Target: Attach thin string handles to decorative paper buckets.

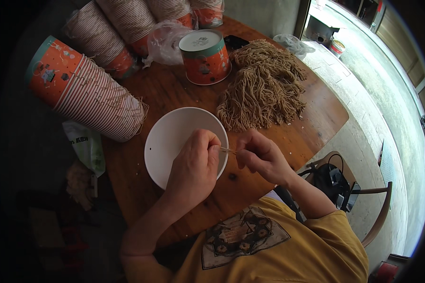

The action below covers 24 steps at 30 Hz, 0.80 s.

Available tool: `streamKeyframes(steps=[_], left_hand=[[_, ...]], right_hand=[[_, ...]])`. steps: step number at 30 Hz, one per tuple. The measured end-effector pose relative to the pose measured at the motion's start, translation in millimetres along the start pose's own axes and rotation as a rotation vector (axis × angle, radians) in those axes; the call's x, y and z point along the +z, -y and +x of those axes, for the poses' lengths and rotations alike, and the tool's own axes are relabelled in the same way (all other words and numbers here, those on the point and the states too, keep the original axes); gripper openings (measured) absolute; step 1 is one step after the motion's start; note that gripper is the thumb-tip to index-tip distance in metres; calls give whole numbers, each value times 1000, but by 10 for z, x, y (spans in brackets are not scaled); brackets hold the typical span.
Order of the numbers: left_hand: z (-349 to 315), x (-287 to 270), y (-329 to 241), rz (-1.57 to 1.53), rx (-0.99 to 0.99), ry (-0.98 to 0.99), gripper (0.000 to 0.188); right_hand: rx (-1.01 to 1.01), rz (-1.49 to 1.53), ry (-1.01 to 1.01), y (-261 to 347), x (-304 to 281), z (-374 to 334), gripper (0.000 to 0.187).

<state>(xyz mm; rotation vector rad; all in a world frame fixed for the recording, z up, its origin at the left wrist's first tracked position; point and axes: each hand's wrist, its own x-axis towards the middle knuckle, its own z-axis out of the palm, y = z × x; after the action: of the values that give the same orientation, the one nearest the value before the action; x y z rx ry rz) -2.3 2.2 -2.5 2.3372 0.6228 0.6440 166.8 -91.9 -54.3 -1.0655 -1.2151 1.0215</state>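
Note:
My left hand (192, 162) reaches over a white paper bucket (161, 137) whose open mouth faces up. Between thumb and forefinger it pinches a thin tan cord (227, 150). The cord's other part runs into my right hand (261, 157), where the fingers are curled closed just off the bucket's right rim. Most of the cord is hidden inside the fingers. A small dark hole shows in the bucket's left wall. Behind my right hand lies a large heap of loose tan cords (264, 89).
At left leans a tall stack of orange buckets (99, 96) with cords on it; more wrapped stacks (127, 21) stand behind. An upturned orange bucket (206, 59), a clear plastic bag (167, 41) and a dark phone-like object (236, 41) lie on the wooden table (163, 87). A chair (380, 214) with a black bag (329, 181) stands right.

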Motion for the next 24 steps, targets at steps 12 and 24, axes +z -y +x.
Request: streamKeyframes(steps=[12,24], left_hand=[[-373,-343,-200,514,59,99,16],[-565,27,-25,320,148,-217,37]], right_hand=[[-22,82,89,523,37,23,17],[-346,-320,217,674,369,-31,15]])
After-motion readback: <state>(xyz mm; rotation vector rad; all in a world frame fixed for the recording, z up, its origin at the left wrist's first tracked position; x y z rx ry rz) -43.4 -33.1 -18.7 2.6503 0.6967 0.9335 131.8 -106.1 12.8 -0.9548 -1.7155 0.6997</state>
